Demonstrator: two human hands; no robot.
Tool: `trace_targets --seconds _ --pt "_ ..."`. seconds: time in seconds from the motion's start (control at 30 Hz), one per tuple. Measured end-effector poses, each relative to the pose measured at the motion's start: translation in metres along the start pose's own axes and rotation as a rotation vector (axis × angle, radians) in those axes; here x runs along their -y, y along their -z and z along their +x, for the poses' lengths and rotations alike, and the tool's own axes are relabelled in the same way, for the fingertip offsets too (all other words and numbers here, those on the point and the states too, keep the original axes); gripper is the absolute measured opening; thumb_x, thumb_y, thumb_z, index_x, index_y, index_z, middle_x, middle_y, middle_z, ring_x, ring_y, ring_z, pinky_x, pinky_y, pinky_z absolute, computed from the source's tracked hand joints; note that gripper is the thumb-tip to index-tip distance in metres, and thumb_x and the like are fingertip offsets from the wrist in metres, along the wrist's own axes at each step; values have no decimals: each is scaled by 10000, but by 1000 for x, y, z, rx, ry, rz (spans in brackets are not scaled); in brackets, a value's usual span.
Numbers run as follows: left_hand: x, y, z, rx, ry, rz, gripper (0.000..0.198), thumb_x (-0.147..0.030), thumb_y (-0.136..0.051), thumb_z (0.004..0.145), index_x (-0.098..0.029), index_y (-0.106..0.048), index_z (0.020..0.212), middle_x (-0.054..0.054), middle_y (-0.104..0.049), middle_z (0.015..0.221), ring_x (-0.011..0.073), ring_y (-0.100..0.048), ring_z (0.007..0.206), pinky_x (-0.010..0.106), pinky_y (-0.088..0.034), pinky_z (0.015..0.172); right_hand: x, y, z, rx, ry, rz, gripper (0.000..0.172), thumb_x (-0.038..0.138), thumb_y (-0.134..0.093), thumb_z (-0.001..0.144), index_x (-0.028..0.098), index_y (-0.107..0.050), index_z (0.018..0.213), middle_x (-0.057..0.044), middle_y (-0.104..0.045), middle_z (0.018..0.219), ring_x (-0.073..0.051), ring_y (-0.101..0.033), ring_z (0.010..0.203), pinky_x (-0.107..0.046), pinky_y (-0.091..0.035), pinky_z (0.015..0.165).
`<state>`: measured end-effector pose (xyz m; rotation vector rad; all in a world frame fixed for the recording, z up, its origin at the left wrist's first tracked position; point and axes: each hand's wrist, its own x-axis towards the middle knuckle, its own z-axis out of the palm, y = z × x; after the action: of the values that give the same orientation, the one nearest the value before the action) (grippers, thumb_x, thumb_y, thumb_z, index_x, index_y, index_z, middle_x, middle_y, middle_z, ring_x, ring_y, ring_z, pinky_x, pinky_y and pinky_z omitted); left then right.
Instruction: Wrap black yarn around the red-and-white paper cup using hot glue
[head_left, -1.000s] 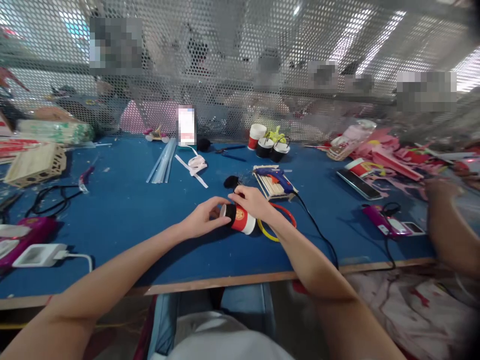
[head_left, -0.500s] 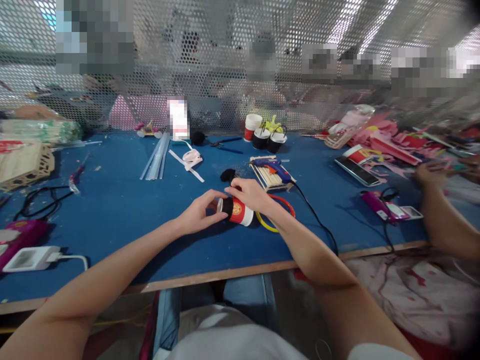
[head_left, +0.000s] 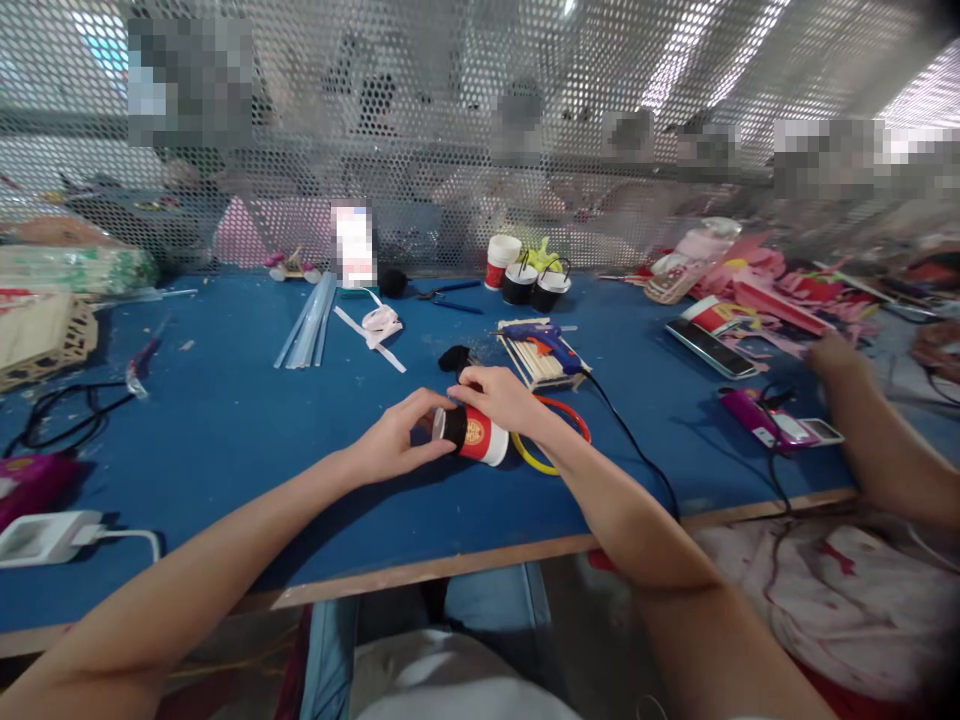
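A red and white paper cup (head_left: 489, 440) with a gold emblem lies on its side over the blue table. Black yarn (head_left: 453, 425) forms a band around its left end. My left hand (head_left: 401, 435) is closed on that end, thumb in front and fingers behind. Above the cup's far side, my right hand (head_left: 491, 392) is closed, its fingertips pinched at the black yarn; the strand itself is too fine to see clearly. A small black yarn ball (head_left: 454, 358) sits just beyond those fingertips.
Behind the cup, a blue glue gun (head_left: 547, 345) rests on a stick rack (head_left: 521, 365). A red and yellow ring (head_left: 536, 465) lies under my right forearm. Further back are pliers (head_left: 450, 292), white ribbon (head_left: 381, 322), glue sticks (head_left: 306, 325) and several cups (head_left: 517, 285). A co-worker's arm (head_left: 885, 430) is at right.
The view has tilted slightly, so the table appears a little lower. Both hands stay on the cup and yarn, with the cup turned only slightly.
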<state>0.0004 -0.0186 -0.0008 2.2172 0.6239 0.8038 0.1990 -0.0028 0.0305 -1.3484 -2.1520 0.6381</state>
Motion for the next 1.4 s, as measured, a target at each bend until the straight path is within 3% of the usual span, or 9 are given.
trace_targets --seconds 0.27,0.47,0.73,0.83,0.97,1.07,1.17,1.3,1.4 --pt "-2 1 0 20 -35 59 355 -327 -573 825 -182 -456 1128 84 -501 1031 161 -538 850 306 -505 775 0 2 3 33 8 164 328 442 -537 794 170 -509 613 30 -483 590 -94 -414 573 -249 -316 570" --pt "-7 0 -2 103 -54 212 528 -367 -547 840 -235 -347 1310 99 -465 1126 209 -525 992 356 -484 860 4 3 8 134 -18 437 292 427 -578 763 156 -584 656 24 -524 613 -93 -440 590 -243 -359 580" --pt "-5 0 -1 79 8 164 482 -401 -590 803 -175 -443 1202 100 -513 1055 191 -569 896 345 -508 806 -7 -1 16 147 -53 324 240 362 -570 775 141 -638 711 -5 -601 638 -101 -508 573 -253 -403 590" --pt "-6 0 0 63 21 131 469 -404 -599 794 -178 -459 1180 92 -520 1039 185 -577 879 345 -517 797 -9 -3 25 119 -16 319 209 308 -532 806 148 -667 806 -54 -679 846 -137 -595 760 -276 -442 719" --pt "-5 -1 -1 61 31 89 470 -405 -606 790 -189 -458 1180 77 -511 1020 170 -586 839 344 -529 782 -10 -3 47 37 89 72 166 231 -575 780 172 -678 895 -51 -663 1026 -162 -544 1039 -263 -402 844" --pt "-3 -2 -2 60 38 59 477 -401 -609 789 -189 -454 1187 75 -501 1021 158 -592 817 332 -537 771 -6 2 60 41 35 -84 179 314 -583 781 163 -677 759 -53 -682 842 -171 -604 829 -261 -418 708" --pt "-2 -2 -3 62 51 27 477 -392 -613 789 -188 -453 1189 80 -501 1031 161 -597 831 326 -542 766 0 13 59 39 -34 -131 343 366 -519 818 158 -591 554 -42 -616 568 -149 -571 575 -268 -391 590" --pt "-2 -2 -2 58 58 8 476 -374 -622 783 -184 -457 1186 90 -507 1061 166 -601 846 333 -538 775 -2 43 38 -39 -121 -97 348 358 -425 862 157 -574 620 -46 -635 610 -115 -564 519 -241 -395 547" --pt "-2 0 -1 46 74 38 471 -361 -636 769 -180 -470 1171 93 -514 1067 169 -595 839 340 -538 760 -21 70 19 -248 -244 -246 327 415 -445 840 162 -602 707 -57 -654 664 -141 -582 584 -256 -404 577"
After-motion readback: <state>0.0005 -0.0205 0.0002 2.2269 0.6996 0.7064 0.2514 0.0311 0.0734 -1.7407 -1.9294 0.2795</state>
